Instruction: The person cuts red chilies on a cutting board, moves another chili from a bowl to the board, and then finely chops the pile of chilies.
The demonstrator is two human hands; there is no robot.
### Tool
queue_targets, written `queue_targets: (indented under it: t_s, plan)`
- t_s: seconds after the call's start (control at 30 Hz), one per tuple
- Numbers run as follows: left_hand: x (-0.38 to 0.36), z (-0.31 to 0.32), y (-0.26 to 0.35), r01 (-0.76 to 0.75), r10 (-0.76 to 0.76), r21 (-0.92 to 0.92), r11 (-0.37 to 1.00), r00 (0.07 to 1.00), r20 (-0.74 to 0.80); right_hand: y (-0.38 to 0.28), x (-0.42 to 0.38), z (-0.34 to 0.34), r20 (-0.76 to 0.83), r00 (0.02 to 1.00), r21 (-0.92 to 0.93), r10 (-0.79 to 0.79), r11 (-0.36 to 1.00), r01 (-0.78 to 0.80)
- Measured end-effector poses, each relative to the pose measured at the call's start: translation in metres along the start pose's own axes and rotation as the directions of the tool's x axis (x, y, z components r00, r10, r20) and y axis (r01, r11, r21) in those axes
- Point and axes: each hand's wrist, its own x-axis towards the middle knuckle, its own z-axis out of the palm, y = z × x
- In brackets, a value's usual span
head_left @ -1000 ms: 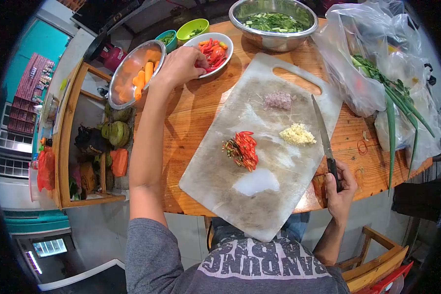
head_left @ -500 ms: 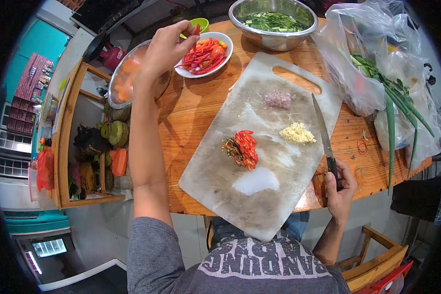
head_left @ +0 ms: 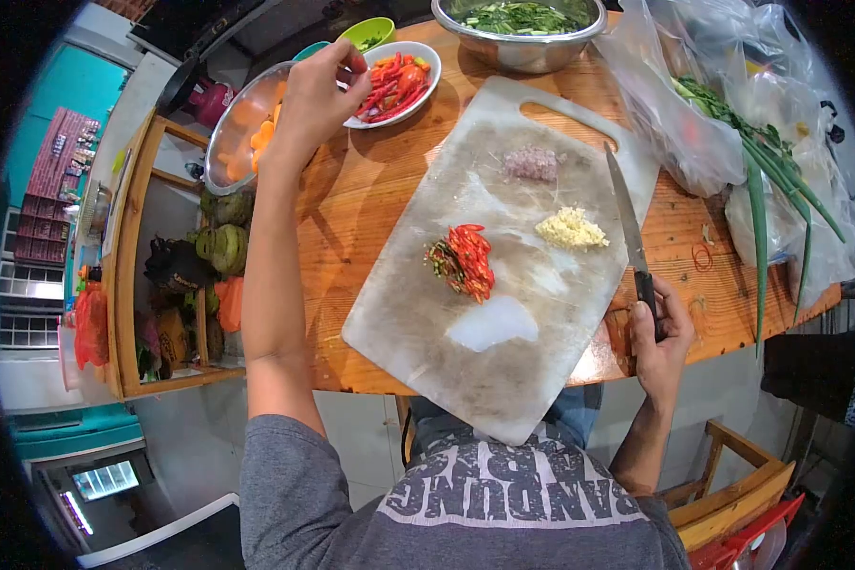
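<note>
My left hand (head_left: 321,95) is raised at the left rim of the white bowl of red chillies (head_left: 399,87), its fingers curled together; whatever may be between them is too small to make out. My right hand (head_left: 663,332) grips the black handle of a knife (head_left: 627,214), whose blade points away from me along the right side of the cutting board (head_left: 418,356). On the board lie sliced red chillies (head_left: 470,261), minced garlic (head_left: 572,229), chopped shallot (head_left: 532,163) and a translucent white piece (head_left: 492,324).
A steel bowl of cut greens (head_left: 527,28) stands at the back, and one with orange pieces (head_left: 226,152) at the left. Plastic bags (head_left: 693,152) with long green onions (head_left: 758,209) cover the right side. A green bowl (head_left: 369,33) is behind the chillies.
My left hand has shifted slightly left and down, away from the chillies, and the red chilli at its fingertips no longer shows. The knife remains in my right hand; the view has tilted a little.
</note>
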Motion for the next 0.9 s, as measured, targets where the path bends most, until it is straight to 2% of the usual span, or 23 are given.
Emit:
queue_targets:
  t_s: [0.2, 0.3, 0.4, 0.43, 0.53, 0.6, 0.67, 0.77, 0.8, 0.87, 0.9]
  plan:
    - [-0.028, -0.004, -0.01, 0.043, -0.043, -0.016, 0.999, 0.999, -0.006, -0.003, 0.002, 0.006, -0.01, 0.999, 0.077, -0.035, 0.996, 0.036]
    - [-0.039, -0.003, 0.001, 0.143, -0.147, -0.094, 0.985, 0.988, -0.042, -0.004, 0.003, 0.004, 0.017, 0.999, 0.063, -0.042, 0.997, 0.041]
    - [-0.049, 0.004, 0.007, 0.049, -0.049, 0.031, 0.998, 0.999, -0.003, -0.007, 0.002, 0.006, 0.027, 0.998, 0.033, -0.053, 0.998, 0.052]
    - [-0.052, 0.008, 0.001, 0.039, -0.052, 0.156, 0.987, 0.996, 0.079, -0.007, 0.003, 0.006, 0.025, 0.998, 0.01, -0.055, 0.998, 0.055]
    - [-0.061, 0.006, 0.003, 0.087, -0.102, 0.114, 0.99, 0.986, 0.135, -0.005, 0.001, 0.003, 0.018, 0.998, -0.06, -0.052, 0.997, 0.053]
    - [-0.063, 0.007, 0.003, 0.106, -0.113, 0.088, 0.99, 0.99, 0.079, -0.003, 0.001, 0.003, 0.011, 0.998, -0.077, -0.057, 0.995, 0.058]
    - [-0.067, 0.004, 0.006, 0.121, -0.124, 0.089, 0.989, 0.992, 0.028, -0.005, 0.001, 0.006, 0.001, 0.998, -0.043, -0.07, 0.997, 0.07]
    - [-0.073, -0.001, 0.002, 0.115, -0.131, 0.143, 0.983, 0.986, 0.107, -0.008, 0.001, 0.01, -0.038, 0.997, 0.035, -0.06, 0.997, 0.062]
    - [-0.077, -0.002, 0.005, 0.162, -0.171, 0.093, 0.982, 0.98, 0.1, -0.004, 0.002, 0.009, -0.051, 0.998, 0.044, -0.033, 0.998, 0.035]
    - [-0.09, -0.008, 0.017, 0.257, -0.255, -0.011, 0.966, 0.962, 0.098, -0.002, -0.005, 0.006, -0.063, 0.995, -0.054, -0.072, 0.996, 0.069]
    - [-0.099, -0.016, 0.032, 0.324, -0.312, -0.082, 0.943, 0.941, 0.13, -0.006, -0.006, 0.009, -0.053, 0.987, -0.156, -0.149, 0.978, 0.139]
